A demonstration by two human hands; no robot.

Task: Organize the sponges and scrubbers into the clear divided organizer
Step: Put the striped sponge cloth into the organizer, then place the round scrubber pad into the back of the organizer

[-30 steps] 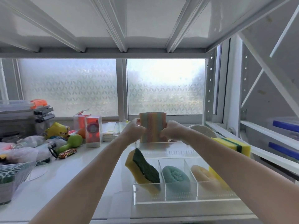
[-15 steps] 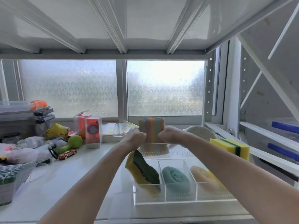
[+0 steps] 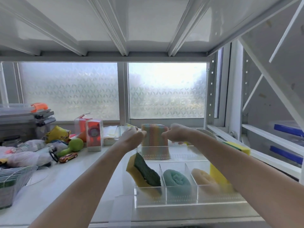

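Note:
A clear divided organizer (image 3: 181, 202) stands on the white shelf in front of me. Its front row holds a yellow sponge with a green scrub face (image 3: 144, 174) on the left, a teal scrubber (image 3: 176, 179) in the middle and a pale orange scrubber (image 3: 203, 177) on the right, with a yellow sponge (image 3: 218, 176) behind it. My left hand (image 3: 132, 137) and my right hand (image 3: 176, 134) pinch the two sides of a rainbow-striped sponge cloth (image 3: 154, 142), whose lower part stands upright inside the organizer's back left compartment.
Another yellow and green sponge (image 3: 237, 146) lies on the right ledge, a round pale scrubber (image 3: 206, 134) behind my right wrist. To the left sit red boxed items (image 3: 94, 135), a green toy (image 3: 74, 145), a toy car (image 3: 68, 157), bags, and a wire basket (image 3: 11, 180).
Both hands have lowered the striped sponge cloth from above the organizer down into its back left compartment.

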